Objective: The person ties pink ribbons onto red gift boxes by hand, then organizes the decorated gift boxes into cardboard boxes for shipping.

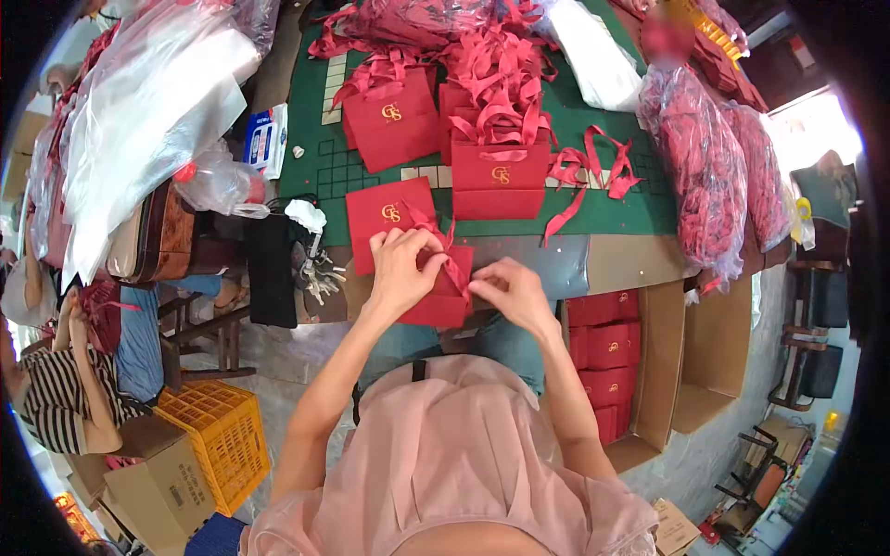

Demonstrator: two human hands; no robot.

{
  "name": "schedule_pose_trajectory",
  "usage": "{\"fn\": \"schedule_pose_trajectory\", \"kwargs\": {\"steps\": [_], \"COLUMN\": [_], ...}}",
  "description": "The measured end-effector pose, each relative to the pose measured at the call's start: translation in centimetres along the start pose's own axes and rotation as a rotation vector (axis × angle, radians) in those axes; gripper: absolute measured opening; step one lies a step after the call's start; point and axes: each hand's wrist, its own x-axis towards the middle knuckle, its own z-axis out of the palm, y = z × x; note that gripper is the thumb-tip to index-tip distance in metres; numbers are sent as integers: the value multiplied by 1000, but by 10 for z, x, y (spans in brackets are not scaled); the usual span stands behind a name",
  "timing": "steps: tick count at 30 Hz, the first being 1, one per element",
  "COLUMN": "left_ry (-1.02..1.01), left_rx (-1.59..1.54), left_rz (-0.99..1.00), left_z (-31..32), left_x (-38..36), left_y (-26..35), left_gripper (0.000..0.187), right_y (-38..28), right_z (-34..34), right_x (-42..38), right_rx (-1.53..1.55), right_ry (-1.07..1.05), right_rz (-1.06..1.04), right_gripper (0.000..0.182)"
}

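Note:
My left hand is closed in a pinch on a red ribbon at a red paper bag by the table's near edge. From the right, my right hand has its thumb and fingers together at the ribbon's other side; the exact contact is small in view. A second red bag with a gold logo lies just beyond my left hand, partly covered by it. Farther back stand a stack of bags topped with loose ribbons and another bag with the same logo.
Cut ribbons lie on the green mat. At right are a wrapped plastic bundle and a cardboard box of red bags below. Keys, a plastic bottle and a yellow crate are left, near another person.

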Motion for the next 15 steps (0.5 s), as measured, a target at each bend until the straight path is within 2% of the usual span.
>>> {"fn": "schedule_pose_trajectory", "kwargs": {"steps": [3, 5, 8, 9, 10, 12, 13, 15], "left_ry": [9, 47, 43, 65, 67, 267, 283, 300], "left_rx": [2, -1, 6, 8, 6, 107, 102, -15], "left_rz": [2, 24, -1, -10, -11, 144, 177, 92], "left_z": [7, 13, 23, 27, 30, 34, 32, 29], "left_x": [6, 6, 7, 7, 6, 4, 0, -13], "left_y": [0, -2, -10, -10, -10, -5, -1, 16], "left_gripper": [15, 15, 16, 17, 17, 19, 22, 22], "right_y": [1, 1, -10, -7, -6, -14, -25, -15], "right_z": [4, 2, -2, 2, 3, 9, 8, 17], "right_x": [-5, -3, -3, 2, 4, 10, 12, 18], "right_rx": [-93, -124, -130, 76, 73, 556, 524, 529], "right_ry": [-45, -101, -42, -58, -59, -55, -36, -3], "right_rz": [-51, 9, 23, 54, 54, 242, 259, 217], "right_gripper": [21, 24, 27, 24, 24, 20, 15, 15]}}
